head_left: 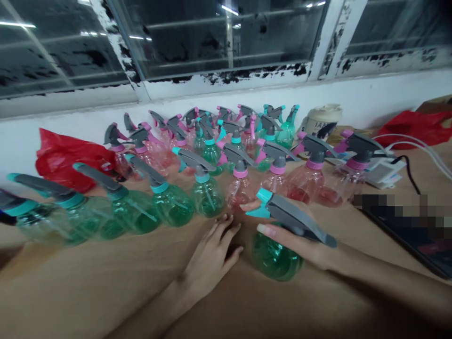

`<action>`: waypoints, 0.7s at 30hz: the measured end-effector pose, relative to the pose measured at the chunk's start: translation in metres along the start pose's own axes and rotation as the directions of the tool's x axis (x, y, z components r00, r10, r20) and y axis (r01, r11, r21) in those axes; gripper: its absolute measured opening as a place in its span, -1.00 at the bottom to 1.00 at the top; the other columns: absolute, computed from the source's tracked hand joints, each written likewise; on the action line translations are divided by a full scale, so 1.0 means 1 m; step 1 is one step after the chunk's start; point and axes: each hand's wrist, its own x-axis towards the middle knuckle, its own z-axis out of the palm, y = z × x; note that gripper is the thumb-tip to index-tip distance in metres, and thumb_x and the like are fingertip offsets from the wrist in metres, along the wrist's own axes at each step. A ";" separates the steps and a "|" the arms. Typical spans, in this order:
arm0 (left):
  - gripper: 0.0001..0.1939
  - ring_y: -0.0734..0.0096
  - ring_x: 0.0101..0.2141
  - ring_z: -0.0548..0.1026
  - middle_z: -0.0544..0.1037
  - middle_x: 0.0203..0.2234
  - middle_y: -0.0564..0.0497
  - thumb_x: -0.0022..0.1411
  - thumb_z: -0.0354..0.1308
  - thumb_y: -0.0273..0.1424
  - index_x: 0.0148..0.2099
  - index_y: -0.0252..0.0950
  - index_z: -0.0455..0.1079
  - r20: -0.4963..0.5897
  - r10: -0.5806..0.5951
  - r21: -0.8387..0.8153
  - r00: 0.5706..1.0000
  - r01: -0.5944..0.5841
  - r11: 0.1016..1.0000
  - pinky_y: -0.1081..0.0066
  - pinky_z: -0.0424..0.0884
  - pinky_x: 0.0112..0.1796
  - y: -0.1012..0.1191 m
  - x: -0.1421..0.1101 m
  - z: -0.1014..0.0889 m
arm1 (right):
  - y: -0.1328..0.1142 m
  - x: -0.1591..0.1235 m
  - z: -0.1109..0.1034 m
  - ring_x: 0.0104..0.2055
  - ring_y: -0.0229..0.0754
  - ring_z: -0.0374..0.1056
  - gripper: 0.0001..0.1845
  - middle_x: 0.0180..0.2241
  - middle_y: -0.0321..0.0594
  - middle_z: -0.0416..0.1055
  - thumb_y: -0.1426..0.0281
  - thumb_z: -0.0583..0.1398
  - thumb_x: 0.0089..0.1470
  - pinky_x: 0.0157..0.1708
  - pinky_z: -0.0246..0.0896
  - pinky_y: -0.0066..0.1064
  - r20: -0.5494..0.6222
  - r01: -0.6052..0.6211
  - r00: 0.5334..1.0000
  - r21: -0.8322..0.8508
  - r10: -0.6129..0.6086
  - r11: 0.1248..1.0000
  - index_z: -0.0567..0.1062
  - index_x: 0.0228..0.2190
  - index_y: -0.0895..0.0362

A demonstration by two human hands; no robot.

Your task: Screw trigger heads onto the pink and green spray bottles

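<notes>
My right hand point(300, 242) is closed around the neck of a green spray bottle point(277, 261) with a grey and turquoise trigger head. The trigger faces left, and the thumb lies across the front below it. Flat on the table, my left hand point(215, 249) has its fingers stretched forward and holds nothing. Just beyond its fingertips stands another green spray bottle point(208, 195). A pink spray bottle point(240, 186) is beside that one, behind the gap between my hands. Whether the held bottle touches the table is hard to tell.
Several green bottles point(137, 212) line the left, and several pink ones point(305, 181) the right, with more bottles behind. Red plastic bags point(72, 162) lie at both sides. A dark phone-like device point(406, 235), white cables point(420, 143) and a white cup point(323, 120) are at right.
</notes>
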 end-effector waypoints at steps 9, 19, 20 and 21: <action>-0.12 0.07 0.23 -0.04 -0.04 0.27 -0.20 0.16 0.22 -0.20 0.34 -0.21 -0.24 0.198 -0.056 -0.274 0.979 0.110 0.955 0.10 0.08 0.12 0.001 -0.015 -0.039 | 0.006 -0.004 0.027 -0.37 -0.15 0.38 -0.76 -0.38 -0.32 0.44 0.22 0.16 0.07 -0.34 0.32 -0.30 -0.070 0.032 0.997 0.020 -0.031 0.999 0.42 -0.17 -0.09; -0.18 0.07 0.08 0.26 0.28 0.09 -0.12 0.03 0.22 0.03 0.24 -0.17 0.03 -0.039 -0.261 -0.381 0.964 0.228 0.896 0.08 0.22 0.05 0.016 -0.099 -0.089 | -0.047 0.014 0.122 -0.04 -0.10 0.31 -0.61 -0.14 -0.27 0.38 0.37 0.23 -0.02 -0.06 0.22 -0.20 0.119 0.144 0.978 0.227 -0.174 0.963 0.32 -0.11 -0.07; -0.19 0.07 0.07 0.26 0.29 0.07 -0.13 0.04 0.22 0.02 0.23 -0.19 0.05 -0.076 -0.294 -0.371 0.953 0.247 0.895 0.08 0.22 0.04 0.014 -0.108 -0.089 | -0.053 0.016 0.134 0.00 -0.10 0.27 -0.56 -0.10 -0.27 0.36 0.39 0.23 -0.04 -0.03 0.20 -0.20 0.133 0.161 0.971 0.242 -0.197 0.957 0.30 -0.09 -0.08; -0.21 0.06 0.06 0.27 0.29 0.06 -0.13 0.04 0.22 0.01 0.21 -0.22 0.07 -0.112 -0.331 -0.355 0.937 0.274 0.894 0.08 0.23 0.04 0.012 -0.117 -0.089 | -0.059 0.017 0.148 0.02 -0.09 0.25 -0.52 -0.08 -0.26 0.34 0.39 0.24 -0.05 -0.03 0.19 -0.20 0.145 0.169 0.966 0.262 -0.212 0.950 0.28 -0.07 -0.08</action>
